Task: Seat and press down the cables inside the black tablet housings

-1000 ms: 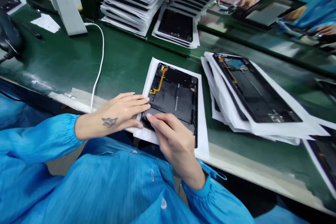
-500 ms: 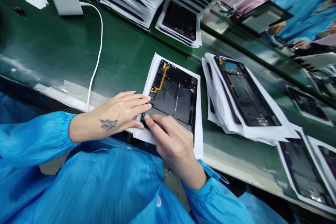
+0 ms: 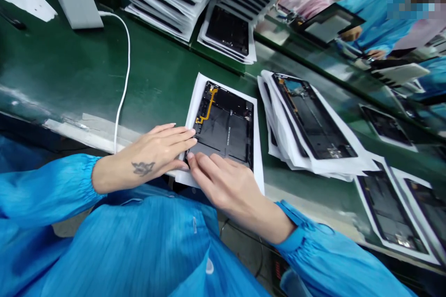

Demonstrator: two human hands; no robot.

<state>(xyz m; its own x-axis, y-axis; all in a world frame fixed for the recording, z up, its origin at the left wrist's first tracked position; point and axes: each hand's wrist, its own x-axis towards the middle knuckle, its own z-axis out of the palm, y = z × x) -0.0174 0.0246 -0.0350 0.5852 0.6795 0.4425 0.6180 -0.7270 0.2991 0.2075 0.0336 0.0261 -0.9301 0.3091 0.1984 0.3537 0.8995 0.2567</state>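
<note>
The tablet (image 3: 225,125) lies flat, inner side up, on a white sheet (image 3: 257,151) at the near edge of the green table (image 3: 156,69), in front of the person. It is a thin, dark shell with a raised black rim. Broad matte black panels fill its middle, and a fine line of pale marks runs between two of them. An orange strip (image 3: 210,106) bends down the left side of its far half, and small metallic bits show near the far corners. The right hand covers part of its near end.

The left hand (image 3: 148,155) is spread flat, its fingers long and nearly together, with the fingertips on the tablet's left edge and the thumb by the near left corner. The right hand (image 3: 226,185) is curled, thumb and forefinger close together at that corner; whether they grip anything cannot be told.

To the right is a pile (image 3: 285,134) of sheets with a similar shell on top. Beyond the table's middle stand tall stacks (image 3: 170,0) of sheets and dark shells. A white cable (image 3: 128,60) curves down on the left.
</note>
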